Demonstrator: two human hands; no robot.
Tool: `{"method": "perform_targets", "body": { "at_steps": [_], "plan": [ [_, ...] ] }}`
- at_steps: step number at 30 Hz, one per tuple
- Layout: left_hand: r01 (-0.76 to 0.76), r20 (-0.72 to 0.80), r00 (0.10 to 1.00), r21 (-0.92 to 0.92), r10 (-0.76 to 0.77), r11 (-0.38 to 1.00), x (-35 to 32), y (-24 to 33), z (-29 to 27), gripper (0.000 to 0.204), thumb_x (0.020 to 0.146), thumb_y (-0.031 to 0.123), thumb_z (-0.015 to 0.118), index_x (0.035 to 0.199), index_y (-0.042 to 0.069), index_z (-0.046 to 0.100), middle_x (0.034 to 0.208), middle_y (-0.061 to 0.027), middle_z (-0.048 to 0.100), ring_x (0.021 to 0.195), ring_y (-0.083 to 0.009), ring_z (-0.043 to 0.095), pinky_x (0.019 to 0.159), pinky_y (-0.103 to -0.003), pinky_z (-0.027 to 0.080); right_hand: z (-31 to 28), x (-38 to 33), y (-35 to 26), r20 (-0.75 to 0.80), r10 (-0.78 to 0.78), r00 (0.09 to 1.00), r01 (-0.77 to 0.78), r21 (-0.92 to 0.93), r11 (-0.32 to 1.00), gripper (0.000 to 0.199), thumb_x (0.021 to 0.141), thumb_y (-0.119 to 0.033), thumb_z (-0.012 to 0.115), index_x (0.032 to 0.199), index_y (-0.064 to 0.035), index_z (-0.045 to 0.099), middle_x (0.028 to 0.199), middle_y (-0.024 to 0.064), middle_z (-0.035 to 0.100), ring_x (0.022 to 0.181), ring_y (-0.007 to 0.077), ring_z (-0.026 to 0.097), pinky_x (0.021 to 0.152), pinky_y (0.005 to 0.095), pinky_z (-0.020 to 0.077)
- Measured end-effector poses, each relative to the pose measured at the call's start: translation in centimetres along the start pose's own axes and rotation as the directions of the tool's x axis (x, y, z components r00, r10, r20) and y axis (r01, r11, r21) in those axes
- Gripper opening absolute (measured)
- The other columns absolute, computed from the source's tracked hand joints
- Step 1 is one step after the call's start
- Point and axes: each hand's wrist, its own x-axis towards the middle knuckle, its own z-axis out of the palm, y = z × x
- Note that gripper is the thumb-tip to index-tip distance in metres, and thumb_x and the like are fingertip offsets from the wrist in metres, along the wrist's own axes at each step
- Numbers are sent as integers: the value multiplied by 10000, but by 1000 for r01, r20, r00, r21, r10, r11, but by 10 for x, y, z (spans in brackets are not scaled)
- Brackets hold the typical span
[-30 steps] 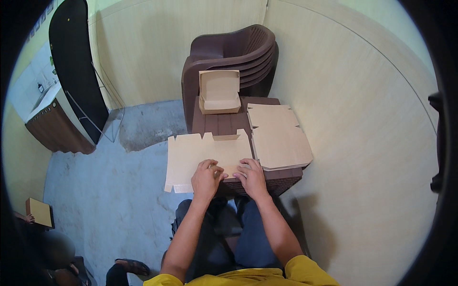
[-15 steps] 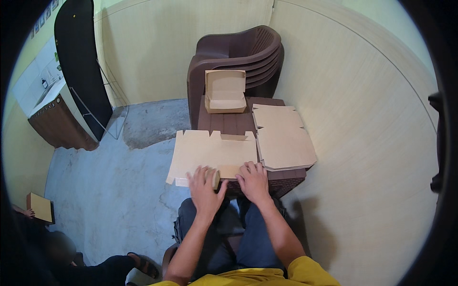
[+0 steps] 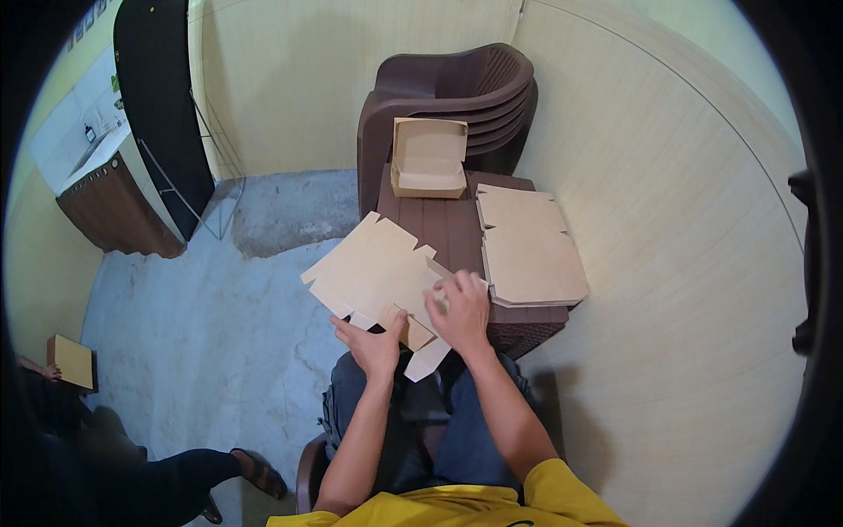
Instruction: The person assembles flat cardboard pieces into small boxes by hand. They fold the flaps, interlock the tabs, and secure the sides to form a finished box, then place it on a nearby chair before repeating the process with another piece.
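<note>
A flat brown cardboard box blank (image 3: 373, 268) lies turned at an angle over the table's left part, its near end reaching over my lap. My left hand (image 3: 375, 347) grips its near edge, thumb on top beside a small folded-up flap (image 3: 414, 334). On the blank's right side my right hand (image 3: 461, 312) closes its curled fingers at a raised side flap; they are slightly blurred. A narrow end flap (image 3: 428, 358) sticks out between my hands. Part of the blank's right edge is hidden behind my right hand.
Flat cardboard blanks (image 3: 531, 250) are stacked on the right of the brown table (image 3: 421, 215). A folded box (image 3: 428, 180) stands open at the back, before stacked brown chairs (image 3: 439, 66). At lower left, another person's hand (image 3: 53, 372) touches a cardboard box (image 3: 72, 362).
The blank has turned from lying square to the table to a slant, its right end swinging toward me. My left hand now grips its near edge; my right hand has moved to its side flap.
</note>
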Motion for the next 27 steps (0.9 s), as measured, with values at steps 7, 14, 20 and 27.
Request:
{"method": "perform_targets", "body": {
  "at_steps": [7, 14, 20, 27],
  "plan": [
    [-41, 55, 998, 21, 40, 999, 9, 8, 3, 1475, 792, 362, 960, 1706, -186, -60, 1657, -431, 313, 1575, -534, 357, 1330, -499, 324, 6, 19, 39, 167, 161, 973, -178, 95, 979, 456, 923, -91, 788, 1373, -37, 747, 1272, 182, 723, 1217, 397, 676, 1061, 479, 566],
    [-59, 205, 967, -406, 154, 912, 49, -22, -28, 1021, 853, -40, 719, 1741, -64, 215, 1375, -189, 715, 1234, -297, 709, 1090, -388, 546, -5, -2, 48, 82, 210, 974, -194, -170, 966, 275, 890, -111, 787, 1127, 21, 830, 1204, 190, 731, 1153, 393, 681, 1005, 489, 572],
    [106, 397, 908, -522, 131, 847, 76, -20, -41, 733, 875, -100, 727, 1575, -28, 525, 1232, -152, 788, 1121, -239, 768, 965, -373, 602, 3, 9, 53, 147, 180, 973, -162, -126, 979, 238, 911, -177, 826, 822, 38, 774, 1206, 190, 733, 1143, 383, 693, 1006, 483, 574],
    [-86, 411, 885, -320, 220, 944, 85, -6, -35, 653, 850, -86, 877, 1435, -8, 597, 1190, -141, 784, 1074, -247, 772, 925, -401, 627, 4, 23, 69, 312, 257, 915, -275, 12, 961, 319, 892, -183, 873, 1096, 35, 760, 1271, 195, 702, 1162, 394, 709, 1005, 491, 581]
  ]
}}
